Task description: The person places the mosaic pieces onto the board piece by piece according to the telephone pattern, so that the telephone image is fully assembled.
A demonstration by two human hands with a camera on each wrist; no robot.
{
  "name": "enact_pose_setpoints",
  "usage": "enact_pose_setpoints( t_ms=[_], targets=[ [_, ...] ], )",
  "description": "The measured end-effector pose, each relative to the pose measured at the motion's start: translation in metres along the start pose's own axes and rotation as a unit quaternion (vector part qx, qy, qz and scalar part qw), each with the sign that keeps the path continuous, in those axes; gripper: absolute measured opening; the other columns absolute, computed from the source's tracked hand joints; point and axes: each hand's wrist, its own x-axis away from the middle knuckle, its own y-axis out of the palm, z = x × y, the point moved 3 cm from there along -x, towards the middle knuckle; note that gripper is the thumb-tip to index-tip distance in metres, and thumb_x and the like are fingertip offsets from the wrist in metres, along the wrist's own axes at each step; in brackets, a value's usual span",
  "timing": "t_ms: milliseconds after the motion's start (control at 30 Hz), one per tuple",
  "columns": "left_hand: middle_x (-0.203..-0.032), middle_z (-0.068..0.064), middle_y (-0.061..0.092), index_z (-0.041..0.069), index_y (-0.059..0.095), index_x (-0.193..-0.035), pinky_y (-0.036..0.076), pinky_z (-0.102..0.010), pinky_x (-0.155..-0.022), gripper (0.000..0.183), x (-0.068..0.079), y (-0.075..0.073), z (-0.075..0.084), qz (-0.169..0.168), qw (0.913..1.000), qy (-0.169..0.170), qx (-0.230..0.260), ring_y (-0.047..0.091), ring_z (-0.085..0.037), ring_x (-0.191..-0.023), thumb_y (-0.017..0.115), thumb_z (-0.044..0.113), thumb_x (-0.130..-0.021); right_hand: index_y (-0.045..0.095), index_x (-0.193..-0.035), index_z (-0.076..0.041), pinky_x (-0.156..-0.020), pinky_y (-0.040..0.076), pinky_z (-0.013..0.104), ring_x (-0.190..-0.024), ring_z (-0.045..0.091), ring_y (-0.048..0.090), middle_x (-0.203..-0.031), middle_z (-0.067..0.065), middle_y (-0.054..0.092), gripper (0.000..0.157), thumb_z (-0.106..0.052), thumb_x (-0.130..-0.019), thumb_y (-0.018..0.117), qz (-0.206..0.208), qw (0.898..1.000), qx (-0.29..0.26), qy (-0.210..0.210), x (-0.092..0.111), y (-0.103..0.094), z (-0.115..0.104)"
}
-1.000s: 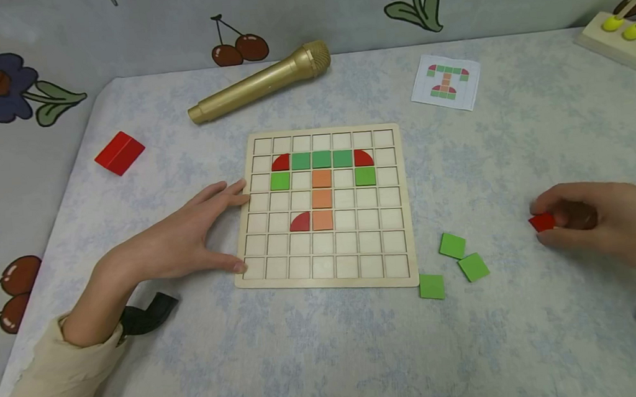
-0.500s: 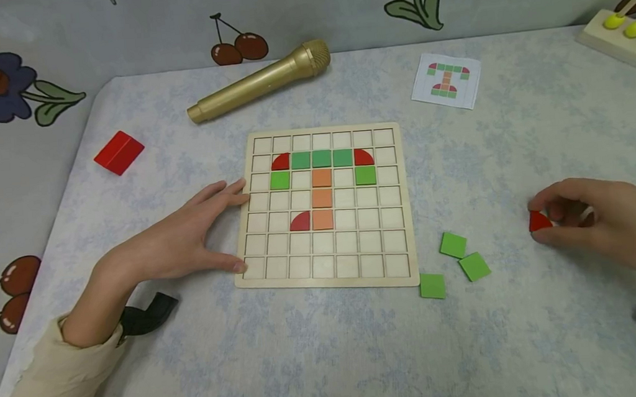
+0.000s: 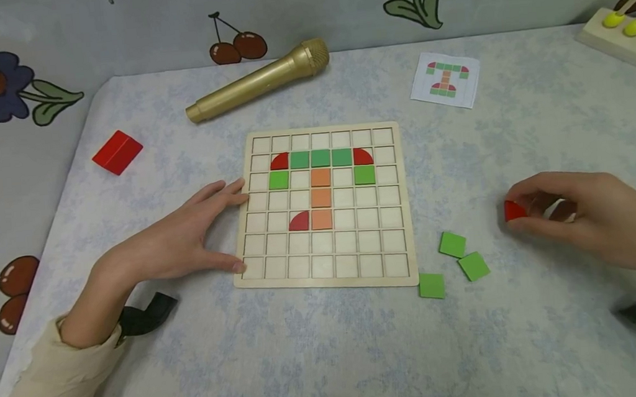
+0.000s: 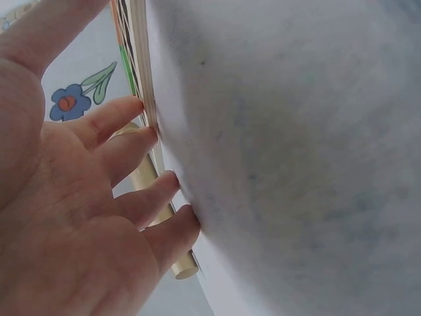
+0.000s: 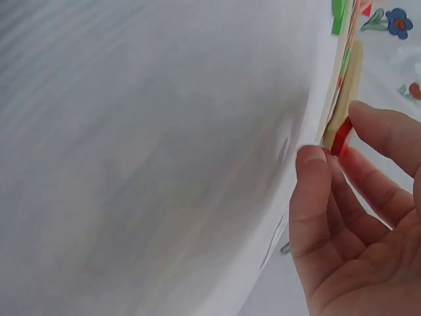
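A square wooden grid board (image 3: 377, 282) lies mid-table. Set in its cells are green squares, a column of orange squares (image 3: 320, 197) and red quarter-circle tiles, one of them (image 3: 300, 222) left of the lowest orange square. My left hand (image 3: 186, 234) touches the board's left edge with fingers spread and straight, as the left wrist view also shows. To the right, my right hand (image 3: 588, 214) pinches a red tile (image 3: 514, 210) between thumb and fingertips; in the right wrist view this tile (image 5: 342, 136) appears edge-on. Several loose green square tiles, one (image 3: 473, 266) among them, lie between board and right hand.
Behind the board lies a gold microphone (image 3: 258, 81). A small printed pattern card (image 3: 445, 80) is at the back right, and a wooden bead stand (image 3: 620, 44) at the far right corner. A red folded-looking block (image 3: 117, 152) sits at the left.
My right hand has moved left toward the board with the red tile, which has turned in the fingers. The left hand has stayed at the board's edge.
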Motion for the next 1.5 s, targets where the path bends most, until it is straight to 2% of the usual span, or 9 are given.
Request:
enact_pose_setpoints(
  t_ms=[267, 500, 700, 833, 1200, 1500],
  targets=[
    [-0.165, 0.002, 0.008, 0.015, 0.031, -0.154, 0.026, -0.057, -0.11, 0.1, -0.003, 0.0, 0.001, -0.003, 1.0, -0.001, 0.0, 0.002, -0.028, -0.149, 0.086, 0.041, -0.075, 0.07, -0.105, -0.017, -0.064, 0.046, 0.013, -0.076, 0.002, 0.056, -0.09, -0.013, 0.064, 0.035, -0.003, -0.076, 0.084, -0.012, 0.997, -0.034, -0.065, -0.023, 0.007, -0.038],
    [-0.165, 0.0, 0.008, 0.014, 0.032, -0.154, 0.025, -0.057, -0.111, 0.099, -0.002, 0.0, -0.001, -0.002, 1.0, 0.001, -0.003, 0.003, -0.029, -0.149, 0.086, 0.043, -0.075, 0.071, -0.106, -0.015, -0.064, 0.05, 0.023, -0.077, 0.006, 0.056, -0.088, -0.011, 0.063, 0.025, -0.011, -0.084, 0.08, -0.058, 0.99, -0.086, -0.094, -0.053, 0.017, -0.086],
    [-0.165, -0.001, 0.009, 0.014, 0.033, -0.154, 0.025, -0.058, -0.11, 0.1, -0.002, 0.0, -0.002, 0.0, 1.0, 0.002, -0.004, 0.003, -0.03, -0.149, 0.086, 0.043, -0.074, 0.07, -0.103, -0.014, -0.063, 0.048, 0.029, -0.073, 0.009, 0.054, -0.081, -0.009, 0.06, 0.018, -0.013, -0.086, 0.077, -0.101, 0.985, -0.077, -0.114, -0.08, 0.033, -0.128],
    [-0.164, -0.002, 0.009, 0.014, 0.032, -0.154, 0.025, -0.058, -0.11, 0.101, -0.001, 0.0, -0.002, 0.001, 1.0, 0.005, 0.0, 0.004, -0.03, -0.149, 0.086, 0.042, -0.074, 0.068, -0.1, -0.013, -0.061, 0.047, 0.03, -0.067, 0.01, 0.052, -0.076, -0.008, 0.058, 0.016, -0.012, -0.086, 0.075, -0.127, 0.981, -0.069, -0.13, -0.093, 0.046, -0.145],
    [-0.164, -0.002, 0.009, 0.013, 0.032, -0.154, 0.025, -0.058, -0.11, 0.1, -0.001, -0.001, -0.002, 0.001, 1.0, 0.004, 0.003, 0.003, -0.03, -0.149, 0.087, 0.041, -0.075, 0.067, -0.102, -0.011, -0.062, 0.042, 0.033, -0.063, 0.017, 0.048, -0.067, 0.0, 0.052, 0.016, -0.011, -0.087, 0.072, -0.16, 0.981, -0.044, -0.101, -0.115, 0.056, -0.152],
    [-0.164, -0.002, 0.009, 0.013, 0.032, -0.154, 0.025, -0.057, -0.11, 0.099, -0.001, 0.0, -0.002, 0.0, 1.0, 0.006, 0.0, 0.004, -0.03, -0.149, 0.086, 0.04, -0.075, 0.066, -0.102, -0.008, -0.065, 0.042, 0.033, -0.065, 0.016, 0.049, -0.066, 0.0, 0.052, 0.017, -0.012, -0.087, 0.073, -0.173, 0.981, -0.041, -0.082, -0.121, 0.063, -0.15]
  ],
)
